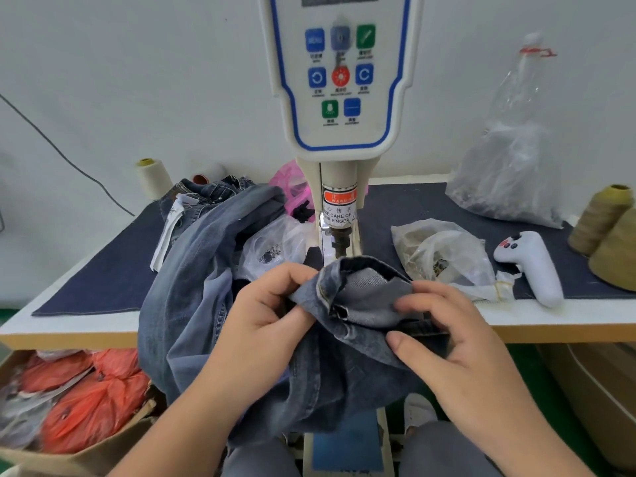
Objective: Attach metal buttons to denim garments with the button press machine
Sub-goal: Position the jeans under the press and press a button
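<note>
A blue denim garment (192,277) hangs over the table's front edge, and its folded waistband end (361,290) is raised just below the press head (339,242) of the white button press machine (339,98). My left hand (268,321) pinches the left edge of that fold. My right hand (457,335) grips the right side, fingers on top and thumb underneath. A small dark buttonhole or metal piece (340,312) shows on the fold between my hands.
Clear bags of metal parts lie left (272,249) and right (444,256) of the press. A white handheld controller (533,266), olive thread cones (602,218) and a large plastic bag (509,166) sit at the right. A box of orange bags (86,401) stands below left.
</note>
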`<state>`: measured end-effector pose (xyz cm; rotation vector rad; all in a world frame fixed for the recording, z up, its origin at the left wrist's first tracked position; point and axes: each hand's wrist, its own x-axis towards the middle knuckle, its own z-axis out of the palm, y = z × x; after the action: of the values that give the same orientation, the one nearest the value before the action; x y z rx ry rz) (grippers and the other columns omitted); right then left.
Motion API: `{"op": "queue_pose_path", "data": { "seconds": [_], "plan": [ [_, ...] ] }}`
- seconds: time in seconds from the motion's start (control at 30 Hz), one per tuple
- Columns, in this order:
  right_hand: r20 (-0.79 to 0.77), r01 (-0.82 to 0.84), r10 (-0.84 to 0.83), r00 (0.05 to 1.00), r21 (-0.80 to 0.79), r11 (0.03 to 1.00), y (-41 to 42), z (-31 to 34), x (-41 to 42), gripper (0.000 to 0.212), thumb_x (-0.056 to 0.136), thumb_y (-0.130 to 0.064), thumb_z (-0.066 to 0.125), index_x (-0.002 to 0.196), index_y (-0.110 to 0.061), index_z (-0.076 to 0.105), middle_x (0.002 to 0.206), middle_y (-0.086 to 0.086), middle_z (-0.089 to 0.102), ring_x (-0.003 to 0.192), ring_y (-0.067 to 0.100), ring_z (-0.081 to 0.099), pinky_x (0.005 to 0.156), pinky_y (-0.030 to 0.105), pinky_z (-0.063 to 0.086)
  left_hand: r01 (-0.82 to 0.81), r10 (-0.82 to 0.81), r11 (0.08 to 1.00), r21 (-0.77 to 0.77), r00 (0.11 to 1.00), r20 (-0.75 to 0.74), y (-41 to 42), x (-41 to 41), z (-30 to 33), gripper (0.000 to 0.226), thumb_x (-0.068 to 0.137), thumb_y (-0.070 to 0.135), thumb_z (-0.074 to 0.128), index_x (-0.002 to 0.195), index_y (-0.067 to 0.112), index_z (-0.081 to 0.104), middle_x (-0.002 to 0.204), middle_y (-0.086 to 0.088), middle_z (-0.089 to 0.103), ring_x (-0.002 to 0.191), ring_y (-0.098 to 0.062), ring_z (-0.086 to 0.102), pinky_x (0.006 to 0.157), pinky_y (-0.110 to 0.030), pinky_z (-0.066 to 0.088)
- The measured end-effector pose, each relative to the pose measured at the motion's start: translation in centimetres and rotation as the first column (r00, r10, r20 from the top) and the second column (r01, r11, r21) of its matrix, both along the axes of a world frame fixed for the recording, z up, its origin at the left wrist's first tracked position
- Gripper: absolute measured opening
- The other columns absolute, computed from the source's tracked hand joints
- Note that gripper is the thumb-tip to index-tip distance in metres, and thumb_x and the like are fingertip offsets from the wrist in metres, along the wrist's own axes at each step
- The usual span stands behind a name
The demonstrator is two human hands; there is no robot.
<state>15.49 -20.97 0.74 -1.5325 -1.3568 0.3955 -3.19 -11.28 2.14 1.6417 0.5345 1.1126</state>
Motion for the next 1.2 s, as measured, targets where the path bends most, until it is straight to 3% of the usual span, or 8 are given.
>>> {"op": "queue_pose_path", "data": {
  "seconds": [0.23,0.43,0.6,0.67,0.73,0.83,0.93,1.2],
  "plan": [
    [-0.221,-0.019,0.058,0.974,0.173,0.985,-0.7,-0.9,-0.6,0.058,0.077,-0.012,0.078,0.111,-0.052,0.054,0.104,-0.017,0.071,0.097,0.001,0.067,0.082,0.024,0.055,-0.198,0.201,0.977,0.081,0.979,-0.027,0.5,0.1,-0.5,0.016,0.089,0.015,0.063,0.089,0.028,0.072,0.091,-0.003,0.073,0.09,-0.024,0.069,0.082,-0.039,0.057],
    [0.304,-0.136,0.062,0.951,0.231,0.963,-2.4,-1.1,-1.3,0.106,0.072,-0.023,0.079,0.154,-0.04,0.014,0.135,-0.03,0.042,0.118,-0.012,0.049,0.097,0.001,0.034,-0.255,0.255,0.965,0.063,0.967,0.006,0.7,0.0,-0.7,0.012,0.091,0.022,0.062,0.09,0.029,0.071,0.092,-0.001,0.072,0.088,-0.014,0.067,0.079,-0.026,0.055],
    [0.599,-0.347,0.15,0.786,0.227,0.91,-1.6,1.1,-2.8,0.059,0.073,-0.019,0.075,0.127,-0.017,0.051,0.116,-0.009,0.057,0.102,0.002,0.059,0.097,0.019,0.045,-0.227,0.227,0.973,0.044,0.974,-0.006,0.7,0.0,-0.9,0.01,0.09,0.024,0.063,0.09,0.03,0.071,0.091,-0.002,0.072,0.088,-0.018,0.068,0.08,-0.034,0.055],
    [0.49,-0.417,0.332,0.806,0.071,0.906,-1.3,3.2,-3.4,0.032,0.09,-0.002,0.056,0.1,-0.033,0.06,0.088,-0.014,0.06,0.068,-0.012,0.061,0.091,0.014,0.048,-0.21,0.211,0.976,0.048,0.977,-0.012,0.7,0.0,-0.9,0.01,0.089,0.026,0.063,0.091,0.03,0.071,0.092,-0.004,0.073,0.089,-0.023,0.069,0.081,-0.04,0.055],
    [0.331,-0.617,0.549,0.767,0.15,0.772,0.1,2.1,-2.5,0.07,0.094,0.008,0.047,0.076,-0.056,0.064,0.075,-0.043,0.058,0.061,-0.029,0.053,0.08,0.002,0.047,-0.202,0.202,0.979,0.028,0.979,0.0,0.7,0.0,-1.0,0.011,0.09,0.023,0.063,0.091,0.03,0.072,0.093,-0.003,0.073,0.089,-0.021,0.069,0.079,-0.035,0.054],
    [0.025,-0.261,0.268,0.963,0.317,0.912,-0.5,1.8,-1.7,0.038,0.09,-0.007,0.06,0.114,-0.035,0.069,0.105,-0.017,0.071,0.09,0.006,0.07,0.08,0.016,0.054,-0.145,0.145,0.989,0.01,0.989,0.007,0.6,0.1,-0.8,0.009,0.089,0.03,0.062,0.09,0.029,0.07,0.093,-0.002,0.071,0.09,-0.017,0.067,0.08,-0.031,0.054],
    [0.088,-0.028,0.007,0.996,0.245,0.969,-0.2,0.5,0.1,0.024,0.088,-0.026,0.062,0.111,-0.031,0.067,0.107,-0.019,0.066,0.101,0.006,0.064,0.086,0.033,0.055,-0.096,0.097,0.995,0.02,0.995,-0.002,0.4,0.3,-0.8,0.01,0.089,0.031,0.06,0.091,0.028,0.07,0.095,-0.008,0.07,0.092,-0.025,0.066,0.086,-0.041,0.055],
    [-0.026,-0.314,0.313,0.95,-0.056,0.948,1.1,1.1,-1.2,0.049,0.069,-0.051,0.075,0.111,-0.066,0.054,0.109,-0.038,0.063,0.103,-0.017,0.057,0.079,0.009,0.046,-0.029,0.035,0.998,0.058,0.994,-0.104,0.4,0.9,-0.8,0.015,0.094,0.016,0.057,0.094,0.026,0.068,0.09,-0.003,0.07,0.086,-0.023,0.066,0.079,-0.04,0.052]
  ]
}}
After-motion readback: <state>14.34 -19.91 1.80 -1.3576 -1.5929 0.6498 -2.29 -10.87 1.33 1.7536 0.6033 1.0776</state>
